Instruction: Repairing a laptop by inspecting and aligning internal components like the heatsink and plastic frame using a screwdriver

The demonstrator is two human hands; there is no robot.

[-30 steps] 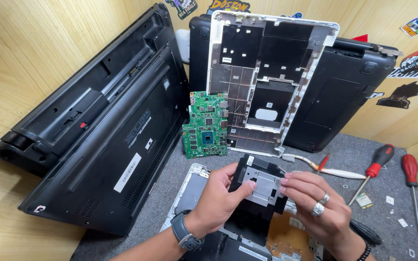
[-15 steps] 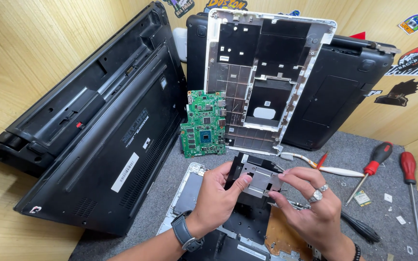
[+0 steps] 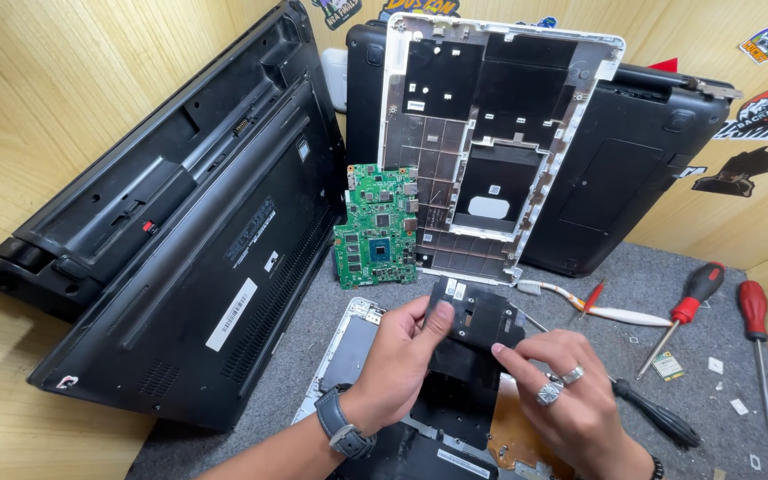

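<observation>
Black flat panel [image 3: 476,313], roughly square, held up just above an opened laptop chassis [image 3: 353,351] on the grey tabletop [image 3: 660,267]. Left hand [image 3: 399,356]: pinches the panel's left edge, thumb on top. Right hand [image 3: 562,391], ringed: fingertips touch the panel's lower right edge; whether they grip it, I cannot tell. Both hands lie below the panel, nearer the viewer. Green circuit board [image 3: 375,233] leans just beyond; red-handled screwdrivers [image 3: 700,286] lie well to the right.

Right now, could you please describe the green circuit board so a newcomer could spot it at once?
Find the white laptop frame leaning against the back wall. The green circuit board stands propped at its lower left corner, the only green thing among black laptops.
</observation>
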